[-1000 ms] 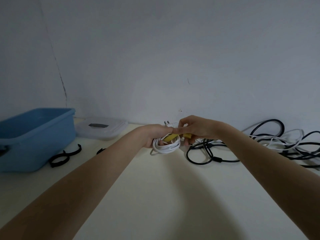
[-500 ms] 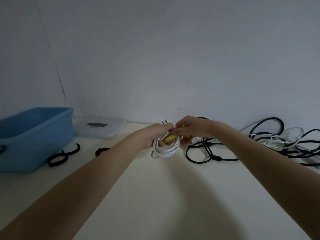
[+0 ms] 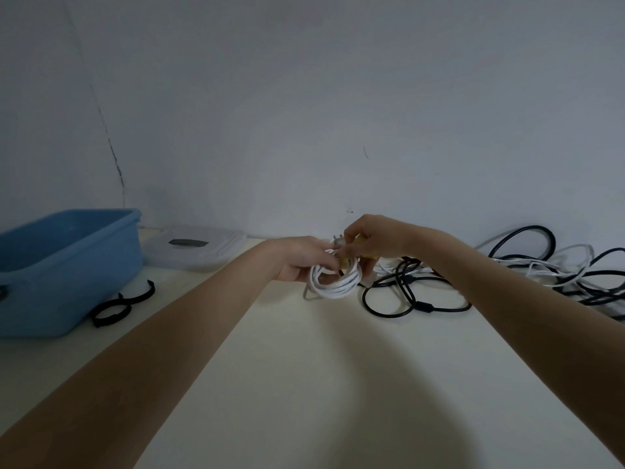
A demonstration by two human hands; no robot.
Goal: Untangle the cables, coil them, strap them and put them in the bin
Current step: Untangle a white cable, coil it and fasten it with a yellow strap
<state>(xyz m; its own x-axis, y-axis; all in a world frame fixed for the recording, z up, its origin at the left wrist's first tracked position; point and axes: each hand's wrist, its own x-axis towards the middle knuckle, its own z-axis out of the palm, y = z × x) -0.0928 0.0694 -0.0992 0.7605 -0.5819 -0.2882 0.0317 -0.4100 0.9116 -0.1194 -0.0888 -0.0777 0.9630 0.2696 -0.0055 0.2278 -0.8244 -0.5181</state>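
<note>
Just right of the frame's centre, a white cable coil (image 3: 334,280) was held above the cream bench (image 3: 304,367). It was gripped by the left hand (image 3: 301,262), whose fingers were curled round the coil's left side. A yellow strap (image 3: 350,257) was pinched by the right hand (image 3: 368,242) at the coil's top, where a plug stood up behind the fingers.

The coil appeared as a flattened ring, its long axis running roughly left to right across the frame and its opening tilted toward the camera.

The strap looked not yet closed, so the turns could be expected to spring apart if the left grip were eased too soon. A loose white end hanging at the coil's lower left could be left outside the strap. The black cables (image 3: 406,292) lay just right of the coil and could be snagged.

The blue bin (image 3: 67,265) stood at the left edge, with black straps (image 3: 118,306) just beside it.
</note>
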